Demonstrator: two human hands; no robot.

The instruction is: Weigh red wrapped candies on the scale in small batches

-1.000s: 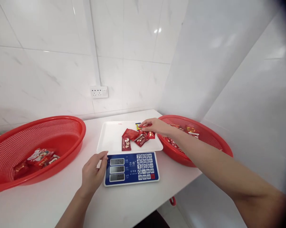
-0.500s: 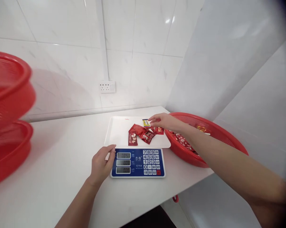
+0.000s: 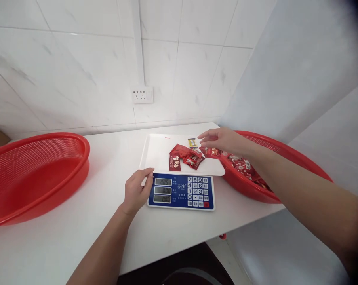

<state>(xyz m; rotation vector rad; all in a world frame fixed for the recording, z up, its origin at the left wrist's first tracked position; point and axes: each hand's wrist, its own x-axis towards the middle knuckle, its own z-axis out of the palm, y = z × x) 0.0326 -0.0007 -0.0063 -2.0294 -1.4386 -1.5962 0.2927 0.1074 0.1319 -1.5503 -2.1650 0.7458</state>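
Single head-worn view, forward and down, close over counter point(image 3: 107, 170)

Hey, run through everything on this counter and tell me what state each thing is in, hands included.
Scale, on, digits lit.
Tray, on the scale, carrying packets.
Red packets, lying loose, some overlapping.
Left hand, open, resting at the scale's front corner.
Right hand, open, palm down over the tray's right edge.
Right basket, upright, holding more packets.
Left basket, upright.
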